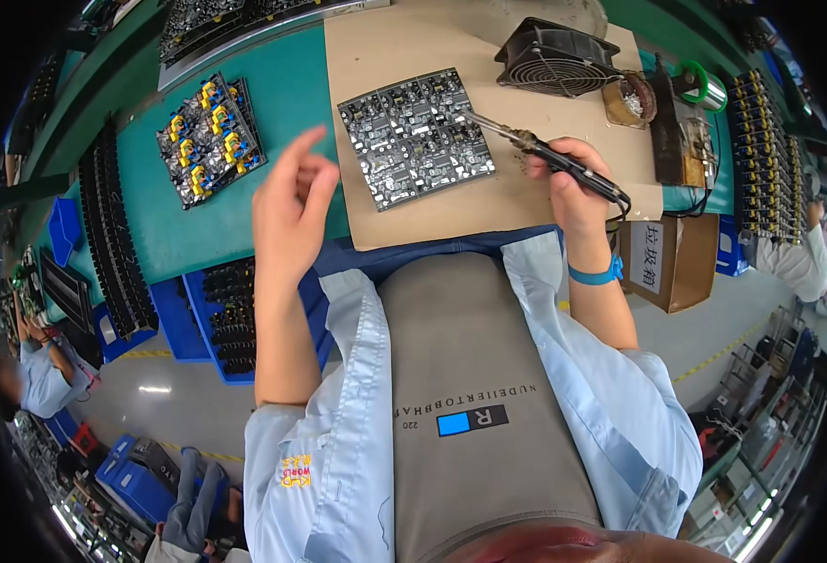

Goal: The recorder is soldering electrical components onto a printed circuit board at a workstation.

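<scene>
My right hand (573,183) is closed around the black handle of a soldering iron (577,172). The iron's metal tip points left and lies over the right edge of a dark circuit board panel (415,141); whether it touches cannot be made out. Rows of small components and silvery solder spots cover the panel, which rests on a brown cardboard sheet (526,202). To the left of the panel, my left hand (296,206) is raised with nothing in it, fingers apart and partly bent. Beyond that hand, a stack of boards with yellow and blue parts (209,141) lies on the green mat.
A black fan (559,58) stands at the back right, beside a round tin (629,98) and a green-rimmed solder spool (704,86). Below the table's right side is an open cardboard box (671,263). Blue bins (216,324) hold boards at lower left. Other people work nearby.
</scene>
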A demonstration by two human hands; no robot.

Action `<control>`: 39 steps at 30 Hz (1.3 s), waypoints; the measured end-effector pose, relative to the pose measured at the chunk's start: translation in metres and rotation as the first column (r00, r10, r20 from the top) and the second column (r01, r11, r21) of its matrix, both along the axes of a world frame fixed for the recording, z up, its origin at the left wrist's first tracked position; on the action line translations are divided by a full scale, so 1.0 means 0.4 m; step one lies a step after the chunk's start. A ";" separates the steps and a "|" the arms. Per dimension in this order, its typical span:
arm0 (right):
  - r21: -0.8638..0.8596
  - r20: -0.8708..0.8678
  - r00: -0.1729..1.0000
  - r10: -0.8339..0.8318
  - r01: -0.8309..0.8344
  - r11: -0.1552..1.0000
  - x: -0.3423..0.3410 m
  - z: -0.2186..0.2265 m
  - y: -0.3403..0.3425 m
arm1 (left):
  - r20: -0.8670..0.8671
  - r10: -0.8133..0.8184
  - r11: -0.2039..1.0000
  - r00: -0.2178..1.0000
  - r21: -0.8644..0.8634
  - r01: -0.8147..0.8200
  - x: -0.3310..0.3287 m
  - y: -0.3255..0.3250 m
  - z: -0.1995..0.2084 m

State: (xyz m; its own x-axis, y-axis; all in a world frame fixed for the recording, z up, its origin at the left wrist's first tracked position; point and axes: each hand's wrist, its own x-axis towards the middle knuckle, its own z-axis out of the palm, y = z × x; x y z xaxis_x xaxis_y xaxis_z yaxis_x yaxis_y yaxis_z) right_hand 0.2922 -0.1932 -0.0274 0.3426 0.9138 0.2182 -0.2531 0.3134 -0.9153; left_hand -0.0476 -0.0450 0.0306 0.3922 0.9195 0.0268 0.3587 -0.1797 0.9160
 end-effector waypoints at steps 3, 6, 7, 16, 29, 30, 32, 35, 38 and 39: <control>-0.061 -0.251 0.962 -0.108 0.096 0.994 -0.025 0.026 -0.003 | 0.001 0.068 0.995 0.998 0.075 -0.068 0.075 0.042 -0.017; -0.105 -0.217 0.965 -0.149 0.129 0.986 -0.041 0.045 -0.007 | -0.120 0.074 0.993 0.990 0.104 -0.062 0.095 0.065 -0.026; -0.120 -0.198 0.965 -0.171 0.149 0.982 -0.045 0.052 -0.010 | -0.177 0.074 0.991 0.981 0.123 -0.052 0.099 0.069 -0.030; -0.223 0.250 0.956 -0.153 0.211 0.952 -0.086 0.128 -0.011 | -0.191 0.091 0.990 0.977 0.127 -0.067 0.094 0.080 -0.056; -0.112 0.642 0.763 -0.075 0.190 0.975 -0.120 0.191 -0.030 | 0.079 0.099 0.994 0.992 0.028 -0.101 0.124 0.031 -0.075; -0.116 0.666 0.744 -0.063 0.187 0.975 -0.124 0.197 -0.033 | 0.078 0.094 0.995 0.993 0.021 -0.096 0.122 0.031 -0.075; -0.126 0.710 0.704 -0.036 0.177 0.976 -0.133 0.211 -0.034 | 0.075 0.086 0.996 0.994 0.007 -0.087 0.119 0.033 -0.073; -0.126 0.758 0.652 -0.017 0.172 0.977 -0.145 0.229 -0.028 | 0.054 0.075 0.997 0.996 0.014 -0.075 0.118 0.033 -0.078; -0.086 0.833 0.552 -0.023 0.171 0.982 -0.156 0.245 -0.017 | 0.000 0.047 0.996 0.999 0.079 -0.047 0.115 0.037 -0.085; -0.091 0.834 0.552 -0.017 0.168 0.981 -0.159 0.251 -0.016 | 0.001 0.049 0.996 0.999 0.073 -0.049 0.116 0.037 -0.086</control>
